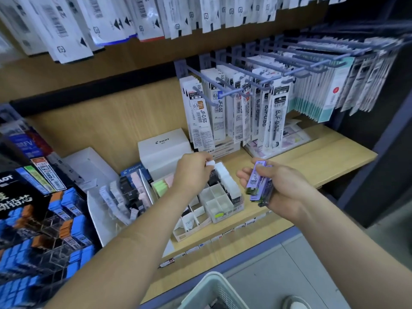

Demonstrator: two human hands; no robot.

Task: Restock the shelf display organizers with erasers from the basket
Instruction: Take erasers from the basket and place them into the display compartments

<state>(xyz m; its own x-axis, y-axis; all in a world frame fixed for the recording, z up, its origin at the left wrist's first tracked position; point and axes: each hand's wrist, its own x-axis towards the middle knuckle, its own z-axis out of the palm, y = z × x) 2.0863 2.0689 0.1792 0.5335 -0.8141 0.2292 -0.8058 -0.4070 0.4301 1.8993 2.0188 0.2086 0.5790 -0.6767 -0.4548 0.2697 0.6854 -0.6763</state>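
Two hands work over the wooden shelf (312, 161), each with a different job. The left hand (192, 172) pinches one small white eraser (210, 163) between thumb and fingertips, poised just above the back end of the white divided organizer (225, 214). That end is where a row of sleeved erasers (228, 182) already stands on edge, so the light fingertip grip looks chosen to slip the piece down into a narrow slot without disturbing its neighbours. The right hand (283, 188) is curled round a stack of purple-packaged erasers (258, 184), held upright beside the organizer and close to the left hand. It seems to serve as a ready supply, saving a reach back down each time. The basket (211, 277) sits low at the bottom edge, below the shelf front, and what it contains is hard to make out. Several front compartments of the organizer show bare white floors, and a cardboard divider tray (191, 221) beside it also looks sparsely filled, so a fair part of the restocking probably remains. Packets of pen refills (276, 117) hang on hooks just behind, which leaves little headroom above the slots.
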